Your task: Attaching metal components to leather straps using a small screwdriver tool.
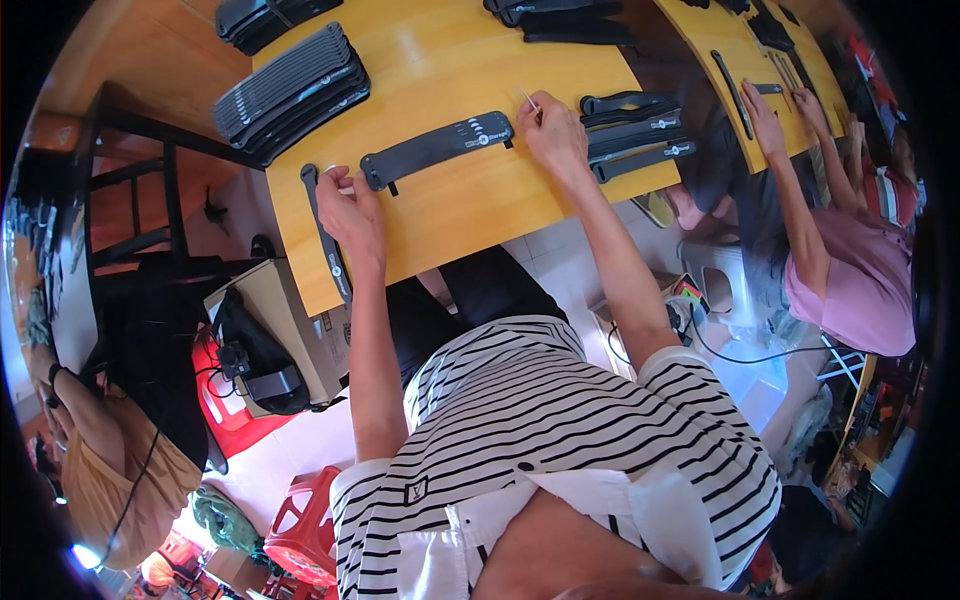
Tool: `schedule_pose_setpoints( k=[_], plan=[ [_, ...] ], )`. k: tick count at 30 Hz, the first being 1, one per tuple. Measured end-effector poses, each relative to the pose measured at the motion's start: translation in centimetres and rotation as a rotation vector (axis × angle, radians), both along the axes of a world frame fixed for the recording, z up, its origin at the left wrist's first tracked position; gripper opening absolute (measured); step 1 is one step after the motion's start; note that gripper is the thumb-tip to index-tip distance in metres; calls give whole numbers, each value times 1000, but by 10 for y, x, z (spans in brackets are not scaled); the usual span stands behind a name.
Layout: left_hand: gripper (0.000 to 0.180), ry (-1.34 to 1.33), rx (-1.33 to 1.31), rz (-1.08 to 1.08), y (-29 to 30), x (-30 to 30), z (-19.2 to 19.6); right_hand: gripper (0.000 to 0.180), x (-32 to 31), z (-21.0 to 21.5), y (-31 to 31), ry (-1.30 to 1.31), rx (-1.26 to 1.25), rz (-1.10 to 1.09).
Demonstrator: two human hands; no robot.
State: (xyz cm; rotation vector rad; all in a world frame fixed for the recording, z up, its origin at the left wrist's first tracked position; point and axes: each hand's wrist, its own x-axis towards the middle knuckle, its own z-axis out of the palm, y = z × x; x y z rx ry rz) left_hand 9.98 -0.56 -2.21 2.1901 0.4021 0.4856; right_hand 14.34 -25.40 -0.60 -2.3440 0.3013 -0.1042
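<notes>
I see one strap (437, 148) lying at upper centre on the desk (470, 215), between my left hand (350, 210) and right hand (553, 135); strap stacks (290, 92) lie upper left, more straps (637, 133) right of centre.

Both bare forearms reach forward from the lower edge, well apart. The left hand (350, 212) is curled, knuckles up, fingers bent in a loose grip. The right hand (553, 135) is further forward, fingertips pinched together, wrist straight.
</notes>
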Motion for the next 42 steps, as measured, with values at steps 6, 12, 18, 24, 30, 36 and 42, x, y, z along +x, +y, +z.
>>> schedule_pose_setpoints(
  k=[6, 12, 18, 24, 30, 36, 42],
  plan=[
    [54, -51, 448, -370, -55, 11, 5, 14, 31, 4, 29, -232, -290, 69],
    [70, -41, 735, -526, -79, 23, -28, 16, 50, -40, 48, -440, -521, 149],
    [67, -8, 684, -565, -63, 21, -25, 12, 49, -43, 48, -423, -598, 139],
    [67, 100, 766, -489, -29, 13, -22, 15, 46, -40, 48, -412, -563, 155],
    [74, 203, 720, -364, -7, 3, -20, 15, 46, -42, 52, -426, -565, 152],
    [67, 121, 594, -117, 23, -33, 20, 15, 47, -46, 49, -387, -606, 136],
    [49, 402, 498, 49, 50, -83, 15, 17, 49, -44, 50, -378, -602, 138]
  ],
)
